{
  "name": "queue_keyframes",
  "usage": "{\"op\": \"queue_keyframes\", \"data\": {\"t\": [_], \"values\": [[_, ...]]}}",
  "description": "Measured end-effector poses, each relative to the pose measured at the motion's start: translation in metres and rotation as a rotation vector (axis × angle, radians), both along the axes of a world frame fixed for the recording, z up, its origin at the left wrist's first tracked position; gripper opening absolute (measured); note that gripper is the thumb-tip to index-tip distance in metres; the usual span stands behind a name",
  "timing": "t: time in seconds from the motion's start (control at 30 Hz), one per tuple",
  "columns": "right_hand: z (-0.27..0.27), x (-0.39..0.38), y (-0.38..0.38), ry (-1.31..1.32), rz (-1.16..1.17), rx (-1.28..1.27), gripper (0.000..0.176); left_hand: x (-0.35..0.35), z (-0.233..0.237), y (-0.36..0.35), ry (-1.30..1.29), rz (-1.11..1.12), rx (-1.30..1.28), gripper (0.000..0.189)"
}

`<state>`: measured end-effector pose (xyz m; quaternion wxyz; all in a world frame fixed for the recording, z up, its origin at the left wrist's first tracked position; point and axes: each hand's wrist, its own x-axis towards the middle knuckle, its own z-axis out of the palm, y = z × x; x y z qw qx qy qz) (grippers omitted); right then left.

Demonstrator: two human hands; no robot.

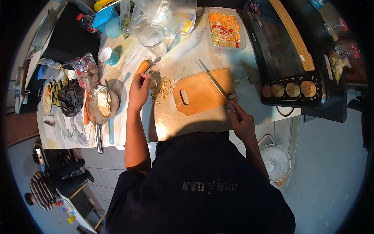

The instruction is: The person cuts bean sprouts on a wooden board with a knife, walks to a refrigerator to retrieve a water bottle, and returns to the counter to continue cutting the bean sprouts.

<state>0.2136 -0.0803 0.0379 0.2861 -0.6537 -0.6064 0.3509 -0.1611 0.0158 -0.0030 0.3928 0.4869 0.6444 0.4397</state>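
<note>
Head view: tub (pixel 226 49) holds sprouts (pixel 222 38), orange shreds (pixel 220 18); right hand (pixel 242 121) grips knife (pixel 214 81), left hand (pixel 138 90) looks closed, contents unclear.

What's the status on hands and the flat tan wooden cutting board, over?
Right hand gripping long, thin, silvery metal knife, blade angled over cutting board. Left hand by long orange carrot and pale, stringy sprout pile; contents unclear. In the way: knife.

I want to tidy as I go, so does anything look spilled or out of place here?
Yes, a loose tangle of pale sprout strands lies directly on the tabletop, left of the cutting board, so it looks messy, though it may be trimmings. The board also sits slightly askew.
</note>
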Motion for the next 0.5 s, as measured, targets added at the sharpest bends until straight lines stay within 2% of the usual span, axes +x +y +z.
{"op": "queue_keyframes", "data": {"t": [0.13, 0.27, 0.37, 0.5], "values": [[0.003, -0.003, 0.000, 0.011, 0.003, -0.044, 0.037, 0.003, 0.009, -0.005, -0.160, 0.011, -0.006, 0.016], [0.005, -0.005, -0.001, 0.024, -0.003, -0.060, 0.038, 0.000, 0.009, -0.007, -0.111, -0.013, -0.026, 0.016], [0.001, -0.003, -0.002, 0.020, -0.002, -0.036, 0.040, 0.004, 0.008, -0.008, -0.203, 0.035, 0.045, 0.012], [0.003, -0.002, -0.004, 0.004, -0.013, -0.076, 0.040, 0.002, 0.001, -0.008, -0.215, 0.087, 0.054, 0.018]]}}
